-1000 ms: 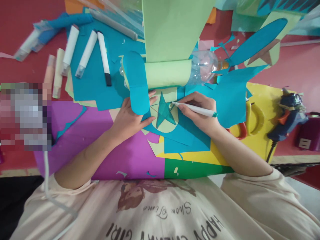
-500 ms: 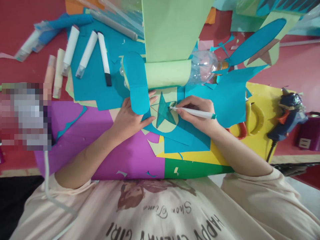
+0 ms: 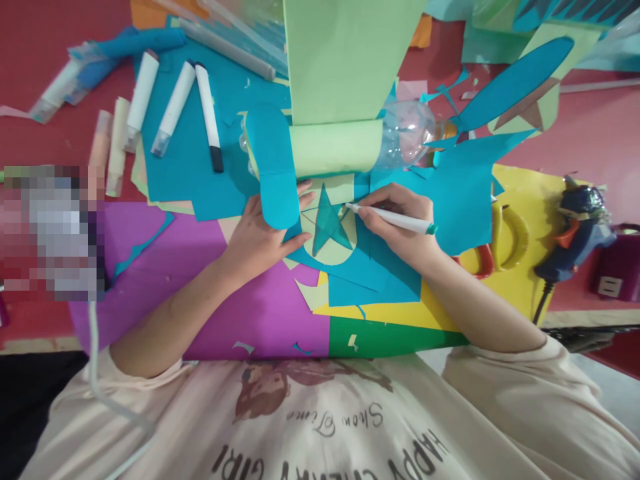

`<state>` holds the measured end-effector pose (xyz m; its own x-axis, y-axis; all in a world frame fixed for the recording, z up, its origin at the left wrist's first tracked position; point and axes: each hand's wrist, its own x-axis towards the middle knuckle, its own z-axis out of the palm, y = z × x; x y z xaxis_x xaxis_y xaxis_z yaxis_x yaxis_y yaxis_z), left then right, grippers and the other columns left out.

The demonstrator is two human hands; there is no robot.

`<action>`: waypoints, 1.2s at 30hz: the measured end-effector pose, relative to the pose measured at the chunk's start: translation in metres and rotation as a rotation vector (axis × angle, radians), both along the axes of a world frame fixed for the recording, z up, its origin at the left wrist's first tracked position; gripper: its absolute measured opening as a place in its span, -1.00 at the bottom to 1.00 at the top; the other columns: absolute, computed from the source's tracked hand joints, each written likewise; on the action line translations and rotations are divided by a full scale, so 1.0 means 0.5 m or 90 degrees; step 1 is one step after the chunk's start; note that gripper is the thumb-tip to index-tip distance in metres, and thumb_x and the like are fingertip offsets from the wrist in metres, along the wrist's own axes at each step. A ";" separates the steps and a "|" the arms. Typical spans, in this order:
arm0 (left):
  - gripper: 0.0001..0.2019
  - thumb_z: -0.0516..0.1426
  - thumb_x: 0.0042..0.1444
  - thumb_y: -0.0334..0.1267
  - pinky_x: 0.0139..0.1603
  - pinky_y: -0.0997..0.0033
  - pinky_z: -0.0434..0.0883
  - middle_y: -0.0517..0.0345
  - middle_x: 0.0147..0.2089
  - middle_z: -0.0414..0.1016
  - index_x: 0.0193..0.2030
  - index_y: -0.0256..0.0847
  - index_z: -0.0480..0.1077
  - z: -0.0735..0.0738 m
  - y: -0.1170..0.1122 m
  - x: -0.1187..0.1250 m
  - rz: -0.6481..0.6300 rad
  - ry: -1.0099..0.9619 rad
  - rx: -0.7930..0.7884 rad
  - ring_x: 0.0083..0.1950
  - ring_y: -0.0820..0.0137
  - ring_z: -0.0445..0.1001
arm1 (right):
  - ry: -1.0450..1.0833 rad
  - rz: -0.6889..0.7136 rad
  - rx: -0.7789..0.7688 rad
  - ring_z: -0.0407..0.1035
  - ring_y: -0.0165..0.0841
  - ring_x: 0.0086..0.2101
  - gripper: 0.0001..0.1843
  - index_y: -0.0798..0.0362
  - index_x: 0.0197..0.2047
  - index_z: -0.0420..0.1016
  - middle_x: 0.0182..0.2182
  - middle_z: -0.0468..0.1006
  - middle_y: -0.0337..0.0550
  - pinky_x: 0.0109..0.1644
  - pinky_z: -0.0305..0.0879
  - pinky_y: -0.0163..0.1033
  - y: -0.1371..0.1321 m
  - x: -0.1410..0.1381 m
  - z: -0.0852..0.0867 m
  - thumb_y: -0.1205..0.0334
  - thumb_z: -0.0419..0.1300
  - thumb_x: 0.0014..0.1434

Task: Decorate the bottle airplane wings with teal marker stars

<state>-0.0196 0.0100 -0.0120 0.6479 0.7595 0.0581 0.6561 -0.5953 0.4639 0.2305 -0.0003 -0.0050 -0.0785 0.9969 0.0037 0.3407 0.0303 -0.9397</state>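
My right hand (image 3: 397, 227) is closed round a white marker (image 3: 395, 219) with a teal cap end; its tip touches the right arm of a teal star (image 3: 327, 223) drawn on a pale green paper circle (image 3: 333, 250). My left hand (image 3: 265, 237) lies flat with fingers spread, pressing down the left edge of that circle, beside a folded teal paper strip (image 3: 273, 167). A clear plastic bottle (image 3: 407, 137) wrapped in pale green paper (image 3: 335, 147) lies just beyond the star.
Teal, purple, yellow and green sheets cover the red table (image 3: 40, 40). Several white markers (image 3: 173, 107) lie at the upper left. Yellow-handled scissors (image 3: 505, 237) and a blue glue gun (image 3: 580, 227) sit at the right. A tall green sheet (image 3: 345, 53) stands behind.
The marker tip went left onto the star half a second ago and has now come back right to the star's right arm. My left hand has stayed put.
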 end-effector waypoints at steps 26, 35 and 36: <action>-0.51 0.05 0.37 -0.13 0.34 -0.10 0.26 -0.10 0.42 0.21 0.38 -0.17 0.15 0.004 0.003 0.000 0.007 0.004 -0.030 0.42 0.02 0.21 | 0.000 -0.007 0.007 0.32 -0.48 -0.58 -0.87 0.05 -0.42 0.49 -0.57 0.51 -0.28 -0.55 0.19 -0.34 0.000 -0.001 0.001 0.20 0.29 0.10; -0.51 0.05 0.37 -0.13 0.36 -0.10 0.23 -0.10 0.42 0.21 0.38 -0.17 0.15 0.002 0.003 0.001 0.006 0.015 -0.033 0.44 0.03 0.18 | 0.001 0.009 0.001 0.35 -0.47 -0.57 -0.89 0.05 -0.43 0.51 -0.56 0.53 -0.28 -0.54 0.20 -0.34 0.000 -0.003 0.005 0.22 0.30 0.09; -0.51 0.05 0.37 -0.13 0.35 -0.09 0.24 -0.11 0.42 0.21 0.38 -0.18 0.16 0.002 0.003 0.001 0.006 0.014 -0.028 0.44 0.04 0.19 | 0.001 0.010 0.001 0.35 -0.47 -0.57 -0.89 0.05 -0.42 0.51 -0.56 0.53 -0.27 -0.54 0.20 -0.34 0.000 -0.003 0.005 0.22 0.30 0.09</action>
<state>-0.0191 0.0114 -0.0109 0.6420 0.7666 0.0109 0.6716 -0.5691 0.4744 0.2290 -0.0002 -0.0024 -0.0942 0.9955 0.0050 0.3387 0.0368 -0.9402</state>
